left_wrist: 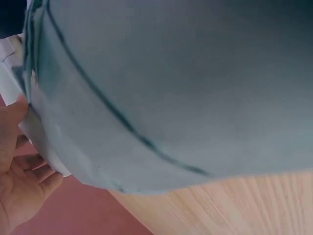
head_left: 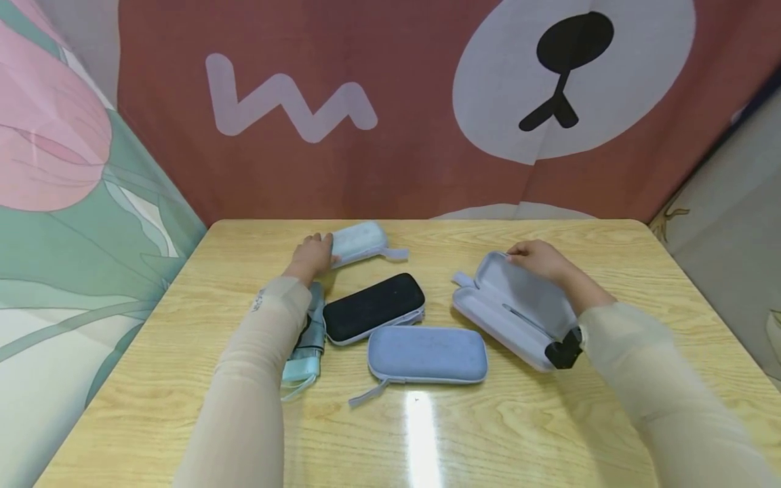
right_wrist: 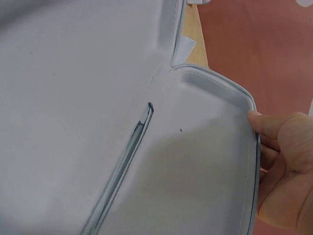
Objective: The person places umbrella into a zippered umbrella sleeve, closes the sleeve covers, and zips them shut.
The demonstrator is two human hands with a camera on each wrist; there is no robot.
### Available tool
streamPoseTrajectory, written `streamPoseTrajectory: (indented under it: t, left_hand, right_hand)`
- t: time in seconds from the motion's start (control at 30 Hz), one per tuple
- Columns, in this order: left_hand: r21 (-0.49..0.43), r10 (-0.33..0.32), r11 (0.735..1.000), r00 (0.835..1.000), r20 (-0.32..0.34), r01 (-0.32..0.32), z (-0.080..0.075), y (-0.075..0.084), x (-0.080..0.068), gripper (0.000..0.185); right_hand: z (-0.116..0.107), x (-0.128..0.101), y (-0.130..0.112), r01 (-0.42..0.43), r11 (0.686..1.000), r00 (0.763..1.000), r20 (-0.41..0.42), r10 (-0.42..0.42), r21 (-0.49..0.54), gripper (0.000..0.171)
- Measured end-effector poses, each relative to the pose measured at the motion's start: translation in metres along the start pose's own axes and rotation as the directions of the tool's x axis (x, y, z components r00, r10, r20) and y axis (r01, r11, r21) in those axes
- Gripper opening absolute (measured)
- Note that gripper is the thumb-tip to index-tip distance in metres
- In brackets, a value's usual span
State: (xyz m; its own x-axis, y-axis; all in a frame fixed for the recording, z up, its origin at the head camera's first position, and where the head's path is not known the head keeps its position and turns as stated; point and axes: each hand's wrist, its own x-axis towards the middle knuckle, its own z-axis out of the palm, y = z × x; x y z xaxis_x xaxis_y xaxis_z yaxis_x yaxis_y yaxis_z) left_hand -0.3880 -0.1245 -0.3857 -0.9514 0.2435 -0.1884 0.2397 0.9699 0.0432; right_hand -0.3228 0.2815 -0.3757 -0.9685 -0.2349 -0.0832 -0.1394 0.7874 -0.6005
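Observation:
My left hand (head_left: 312,255) holds the near end of a pale blue zip case (head_left: 361,242) at the back of the wooden table (head_left: 610,244); in the left wrist view its thumb and fingers (left_wrist: 22,181) lie on either side of the case's pale edge (left_wrist: 41,142). My right hand (head_left: 537,258) grips the rim of the raised lid of an open lilac-grey case (head_left: 518,308), thumb (right_wrist: 261,122) on the inner edge and fingers behind. The case's grey lining with a zip pocket (right_wrist: 122,161) is bare.
A shut black case (head_left: 373,306) and a shut lilac-blue case (head_left: 427,354) lie between my arms. A folded teal umbrella (head_left: 308,339) lies under my left forearm and fills the left wrist view (left_wrist: 171,88). Patterned curtains (head_left: 390,102) hang around the table's back and sides.

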Motion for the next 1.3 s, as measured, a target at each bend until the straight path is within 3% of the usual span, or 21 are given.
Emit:
streamPoseTrajectory:
  t: [0.23,0.53,0.77,0.97,1.17,1.3]
  left_hand:
    - [-0.059,-0.004,0.998,0.999,-0.045,0.001,0.004,-0.011,-0.007,0.058]
    - [-0.161,-0.008,0.987,0.994,-0.111,-0.010,0.013,-0.015,-0.030,0.056]
    - [-0.224,-0.096,0.971,0.995,-0.020,0.089,0.012,-0.014,-0.052,0.061]
    - [-0.255,-0.130,0.958,0.991,0.037,0.135,0.019,-0.019,-0.068,0.068]
    - [-0.250,-0.190,0.948,0.980,0.056,0.197,0.025,-0.016,-0.087,0.076]
    - [-0.269,-0.229,0.934,0.971,0.060,0.237,0.026,-0.011,-0.100,0.079]
  right_hand:
    - [0.008,0.011,-0.008,-0.046,0.999,0.999,0.005,0.046,0.009,0.040]
    - [0.009,0.016,-0.007,-0.067,0.998,0.998,0.011,0.067,-0.008,0.045]
    - [-0.002,0.006,-0.002,-0.066,0.998,0.995,0.078,0.066,-0.006,0.039]
    - [-0.013,-0.013,0.009,-0.088,0.996,0.988,0.131,0.086,0.015,0.046]
    - [-0.020,-0.037,0.027,-0.126,0.992,0.982,0.148,0.120,0.027,0.052]
    - [-0.020,-0.054,0.041,-0.171,0.981,0.973,0.172,0.153,0.093,0.057]
